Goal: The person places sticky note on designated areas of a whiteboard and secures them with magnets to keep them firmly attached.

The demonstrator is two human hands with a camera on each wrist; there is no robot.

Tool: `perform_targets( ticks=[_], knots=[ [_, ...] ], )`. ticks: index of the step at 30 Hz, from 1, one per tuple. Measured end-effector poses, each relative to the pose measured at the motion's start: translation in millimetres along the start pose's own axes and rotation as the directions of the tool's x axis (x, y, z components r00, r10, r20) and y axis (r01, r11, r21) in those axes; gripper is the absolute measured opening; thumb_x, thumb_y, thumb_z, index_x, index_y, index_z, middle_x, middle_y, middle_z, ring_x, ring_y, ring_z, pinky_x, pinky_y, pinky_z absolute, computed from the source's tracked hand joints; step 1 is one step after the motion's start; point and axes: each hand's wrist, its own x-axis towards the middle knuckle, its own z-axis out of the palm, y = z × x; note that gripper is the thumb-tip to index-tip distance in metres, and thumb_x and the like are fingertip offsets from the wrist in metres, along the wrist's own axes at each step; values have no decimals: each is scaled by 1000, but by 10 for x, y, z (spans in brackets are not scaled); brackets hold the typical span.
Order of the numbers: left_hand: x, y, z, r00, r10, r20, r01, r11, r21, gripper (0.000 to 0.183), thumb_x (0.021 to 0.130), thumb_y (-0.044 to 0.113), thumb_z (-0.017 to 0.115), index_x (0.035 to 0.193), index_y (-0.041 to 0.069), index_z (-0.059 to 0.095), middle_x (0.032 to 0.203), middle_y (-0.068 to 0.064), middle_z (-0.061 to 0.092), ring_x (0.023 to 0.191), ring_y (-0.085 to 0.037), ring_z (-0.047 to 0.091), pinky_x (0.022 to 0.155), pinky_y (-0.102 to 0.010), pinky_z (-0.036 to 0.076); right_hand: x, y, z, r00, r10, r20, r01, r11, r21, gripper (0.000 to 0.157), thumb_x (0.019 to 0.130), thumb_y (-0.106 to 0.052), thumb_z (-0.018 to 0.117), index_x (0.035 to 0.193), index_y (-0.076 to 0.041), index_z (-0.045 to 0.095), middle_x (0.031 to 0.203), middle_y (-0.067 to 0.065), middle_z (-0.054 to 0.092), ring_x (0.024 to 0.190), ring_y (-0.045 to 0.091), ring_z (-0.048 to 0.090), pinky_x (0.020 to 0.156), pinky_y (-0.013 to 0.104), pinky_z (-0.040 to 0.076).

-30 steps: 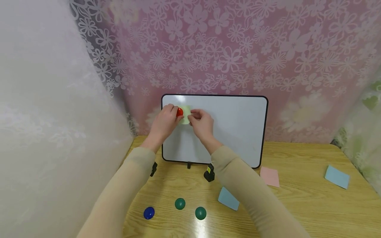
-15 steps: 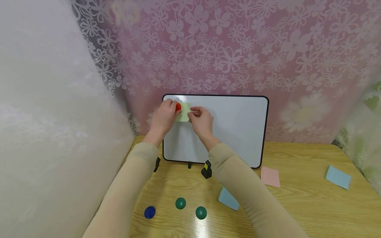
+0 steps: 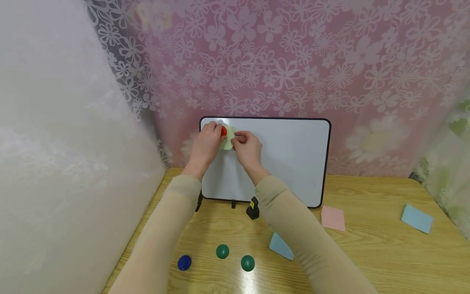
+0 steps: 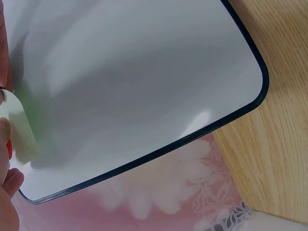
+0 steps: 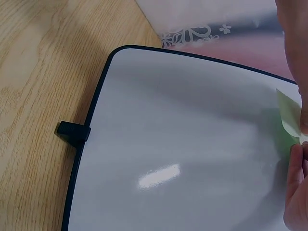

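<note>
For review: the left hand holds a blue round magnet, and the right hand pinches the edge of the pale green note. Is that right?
Not quite: the round magnet in the left hand is red, as the head view shows. The right hand does pinch the edge of the pale green note.

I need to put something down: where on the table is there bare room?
The table is bare between the pink note and the far-right blue note, and in front of that blue note. Left of the right sleeve it is crowded: blue disc, two green discs, nearer blue note.
</note>
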Motion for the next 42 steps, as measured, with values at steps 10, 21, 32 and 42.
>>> perform_targets(
  ticks=[10, 21, 32, 42],
  knots=[
    [68, -5, 60, 1000, -9, -15, 10, 999, 40, 45, 102, 23, 76, 134, -8, 67, 120, -21, 65, 107, -37, 65, 88, -44, 61, 20, -8, 15, 1000, -25, -10, 25, 1000, -6, 22, 100, -6, 75, 122, -1, 75, 106, 16, 79, 87, 25, 78, 79, 32, 63],
    [81, 19, 62, 999, -37, 19, 37, 998, 43, 48, 103, 22, 75, 139, -7, 65, 123, -21, 64, 109, -34, 64, 94, -40, 60, 2, -27, 19, 1000, -29, -6, 29, 999, -24, 21, 100, -6, 75, 121, -1, 74, 105, 16, 78, 86, 24, 78, 78, 32, 63],
    [68, 4, 110, 1000, -24, -17, 25, 996, 83, 46, 102, 22, 76, 136, -7, 67, 119, -21, 65, 104, -35, 64, 90, -42, 60, 17, -19, 30, 999, -48, -15, 47, 998, -44, 20, 99, -4, 75, 118, -2, 75, 103, 15, 79, 85, 24, 79, 77, 33, 63],
    [61, 13, 132, 998, -15, -64, 22, 993, 112, 44, 101, 23, 77, 134, -5, 69, 118, -20, 66, 101, -35, 66, 84, -45, 60, 9, -40, 39, 998, -59, -14, 59, 997, -55, 20, 97, -3, 77, 117, -1, 76, 102, 15, 80, 86, 24, 79, 76, 31, 63]
  ],
)
